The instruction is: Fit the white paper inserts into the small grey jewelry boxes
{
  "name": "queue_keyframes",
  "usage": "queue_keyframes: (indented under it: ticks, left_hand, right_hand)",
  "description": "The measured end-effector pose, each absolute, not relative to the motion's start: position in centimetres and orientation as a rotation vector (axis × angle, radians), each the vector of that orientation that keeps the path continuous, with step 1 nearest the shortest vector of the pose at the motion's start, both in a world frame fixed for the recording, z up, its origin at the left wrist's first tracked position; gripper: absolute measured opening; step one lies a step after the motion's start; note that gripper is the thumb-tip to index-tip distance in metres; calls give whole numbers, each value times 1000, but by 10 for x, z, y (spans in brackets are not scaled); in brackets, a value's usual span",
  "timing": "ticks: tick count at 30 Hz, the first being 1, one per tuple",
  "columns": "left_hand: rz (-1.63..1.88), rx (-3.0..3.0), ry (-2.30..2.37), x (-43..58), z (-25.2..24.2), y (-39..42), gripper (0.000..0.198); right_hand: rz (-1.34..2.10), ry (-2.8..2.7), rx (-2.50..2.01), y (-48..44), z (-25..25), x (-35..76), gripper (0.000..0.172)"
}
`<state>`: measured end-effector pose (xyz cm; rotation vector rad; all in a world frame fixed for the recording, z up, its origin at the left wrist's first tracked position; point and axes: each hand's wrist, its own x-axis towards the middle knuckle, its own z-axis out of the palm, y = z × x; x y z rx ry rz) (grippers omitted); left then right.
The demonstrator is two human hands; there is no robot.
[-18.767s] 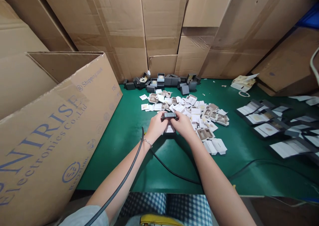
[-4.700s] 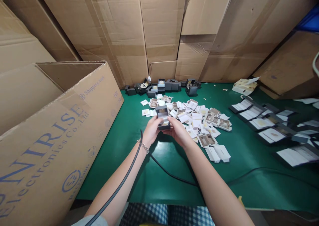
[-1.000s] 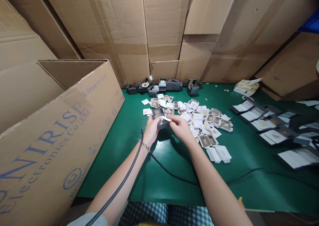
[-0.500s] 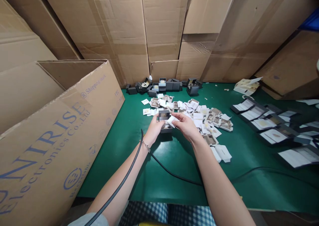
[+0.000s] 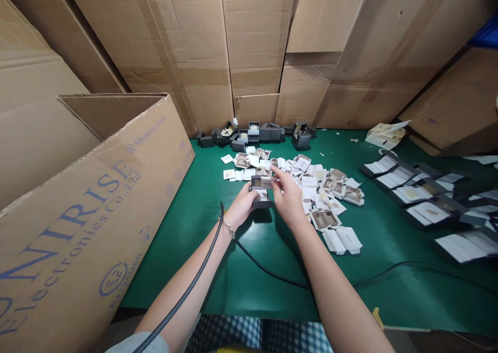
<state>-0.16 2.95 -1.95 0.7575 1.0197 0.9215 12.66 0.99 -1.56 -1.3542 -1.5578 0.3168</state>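
My left hand [image 5: 241, 206] grips a small black box [image 5: 262, 204] by its left side. The box stands open above the table, its lid raised and pale material inside. My right hand [image 5: 290, 196] pinches a small white paper piece [image 5: 266, 182] at the right edge of the lid. Just beyond and right of my hands lies a heap of white paper pieces [image 5: 310, 182]. A brown-and-white insert [image 5: 325, 219] lies at the near side of that heap.
A large open cardboard carton [image 5: 128, 187] stands left. Small dark boxes [image 5: 270, 133] line the back of the green table [image 5: 272, 262]. Opened dark cases with white sheets [image 5: 428, 212] lie right. A black cable [image 5: 268, 274] crosses the table and my left arm.
The box has moved slightly right and nearer to me. My right hand has turned more upright, and the white paper now sits against the lid instead of over the box's opening.
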Motion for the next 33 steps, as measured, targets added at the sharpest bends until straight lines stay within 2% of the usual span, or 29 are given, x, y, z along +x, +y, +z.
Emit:
queue_keyframes:
  ticks: [8,19,26,28,33]
  left_hand:
    - [907,758,989,-1,-25,31,38]
    - [846,746,917,-7,-8,26,30]
    - [823,777,933,-7,-6,24,27]
    - [799,800,927,-6,-4,23,30]
    - [785,949,920,-4,-8,22,46]
  right_hand:
    - [325,-1540,-1335,11,-17,127,22]
    - [336,-1574,-1487,10,-21,125,25]
    - [232,-1537,-1353,12,-22,125,18]
    - [292,-1443,-1375,13,-22,125,20]
    - [674,-1171,-1488,20,-24,125,41]
